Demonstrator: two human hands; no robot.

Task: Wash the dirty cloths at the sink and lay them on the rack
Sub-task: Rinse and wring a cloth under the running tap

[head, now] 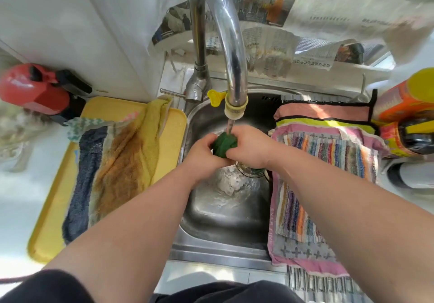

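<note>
Nearest you, the steel rack (324,284) at about 4 o'clock pokes out bare from under the striped towel (328,161), and that towel's left edge hangs over the sink rim (211,253), so any splash is going to re-wet what looks like finished work. Dead centre, your left hand (204,153) and right hand (252,149) are both closed tight around the balled-up green cloth (225,144), which sits right under the water stream (230,125) above the basin. Squeeze hard like that under a running tap and I'd bet the water shoots sideways, either onto the towel at 3 o'clock or onto the yellow tray (173,133) at 9 o'clock where the stained brown cloth (122,159) and dark blue cloth (84,173) are waiting. A wad this tight probably won't rinse through the middle either, so open it up a bit. Further back, the faucet nozzle (236,107) at 12 o'clock is close above your knuckles, easy to bump when you lift out. Past that the newspaper (270,46) lining the shelf would soak up any spray.
</note>
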